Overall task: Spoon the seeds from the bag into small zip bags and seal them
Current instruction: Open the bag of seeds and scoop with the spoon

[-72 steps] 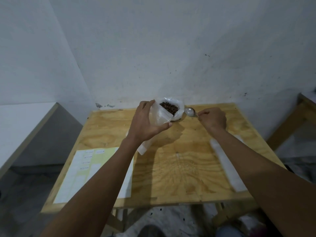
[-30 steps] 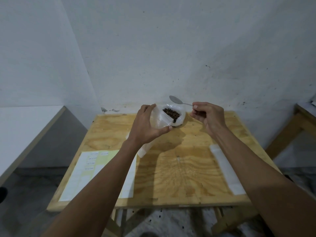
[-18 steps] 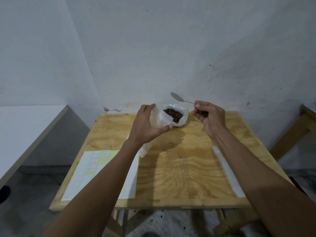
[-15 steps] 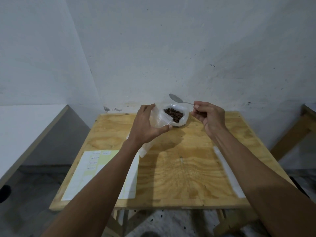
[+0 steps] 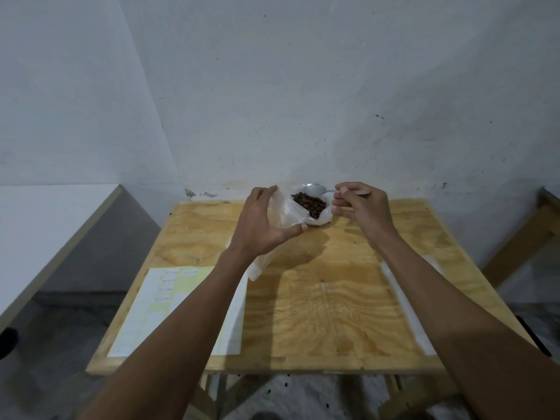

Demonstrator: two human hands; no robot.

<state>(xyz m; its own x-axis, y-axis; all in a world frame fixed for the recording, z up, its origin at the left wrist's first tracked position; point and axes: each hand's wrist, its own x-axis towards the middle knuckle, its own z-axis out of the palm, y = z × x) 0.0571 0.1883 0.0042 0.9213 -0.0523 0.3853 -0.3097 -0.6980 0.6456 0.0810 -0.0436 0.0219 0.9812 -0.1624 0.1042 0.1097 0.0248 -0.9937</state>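
An open plastic bag [image 5: 325,216] of dark brown seeds [image 5: 309,204] sits at the far edge of the plywood table [image 5: 318,298]. My left hand [image 5: 260,225] holds a small clear zip bag [image 5: 285,210] upright just left of the seed bag, thumb and fingers curled round it. My right hand [image 5: 362,207] pinches the handle of a metal spoon [image 5: 315,188]. The spoon's bowl lies low at the seed bag's far rim.
A white and yellow label sheet [image 5: 181,307] lies at the table's near left. A pale plastic strip [image 5: 406,304] lies along the right side under my right forearm. More clear plastic [image 5: 256,269] shows beneath my left wrist. A white wall stands close behind.
My right hand picked the spoon up off the table, raised it over the seed bag, and has now lowered its bowl to the bag's far rim. My left hand kept holding the zip bag.
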